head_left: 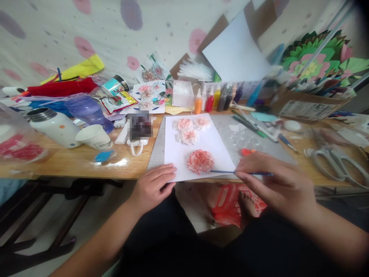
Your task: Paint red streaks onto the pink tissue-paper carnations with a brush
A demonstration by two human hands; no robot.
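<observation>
A sheet of white paper (173, 146) lies on a grey mat, reaching the table's front edge. On its lower half is a round red-orange flower of fine strokes (200, 161); three paler pink blossoms (189, 136) cluster above. My left hand (152, 186) rests on the paper's lower left corner, fingers stretched flat, thumb at the table edge. In my right hand (273, 177), a thin blue paintbrush (225, 172) is pinched between thumb and fingers. Its tip touches the red flower's lower right side. Right of the paper sits a paint palette (245, 138) with an orange-red dab (248, 152).
Paint bottles (209, 100) stand behind the paper. Scissors (337, 163) and several brushes lie right, before a cardboard box (308, 104). Left are a paper cup (94, 137), a white bottle (54, 127) and a blurred-out phone-like item (140, 126). Flower pictures (148, 96) lean behind.
</observation>
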